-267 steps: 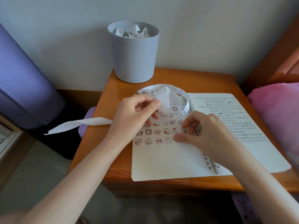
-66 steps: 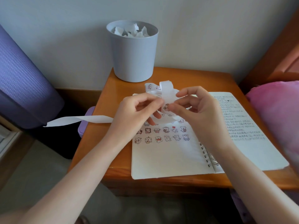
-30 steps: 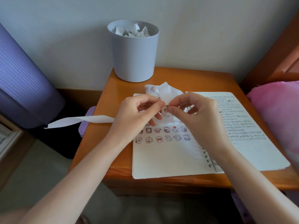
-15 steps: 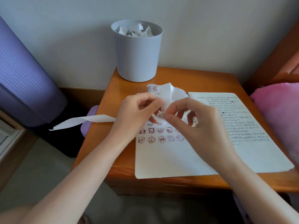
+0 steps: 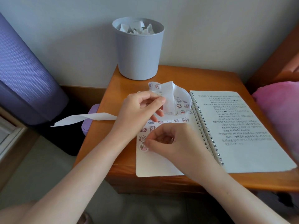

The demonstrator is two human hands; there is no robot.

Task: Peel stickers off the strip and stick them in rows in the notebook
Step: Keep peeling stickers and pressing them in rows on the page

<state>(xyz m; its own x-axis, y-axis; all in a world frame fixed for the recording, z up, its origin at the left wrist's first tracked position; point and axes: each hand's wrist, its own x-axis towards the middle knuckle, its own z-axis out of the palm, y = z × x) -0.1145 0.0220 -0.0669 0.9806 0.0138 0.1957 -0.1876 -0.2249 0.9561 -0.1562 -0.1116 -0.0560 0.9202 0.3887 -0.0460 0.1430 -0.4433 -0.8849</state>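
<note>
Pinching a sticker (image 5: 143, 147) (seemingly), right hand (image 5: 175, 143) hides rows on notebook (image 5: 246, 152).

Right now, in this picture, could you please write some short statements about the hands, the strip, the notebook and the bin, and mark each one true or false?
1. The left hand holds the sticker strip. True.
2. The right hand pinches a sticker at the left page of the notebook. True.
3. The bin is empty. False: crumpled paper lies in it.
4. The right page is blank. False: handwriting covers its upper part.
5. The strip's tail hangs past the left edge of the table. True.
</note>
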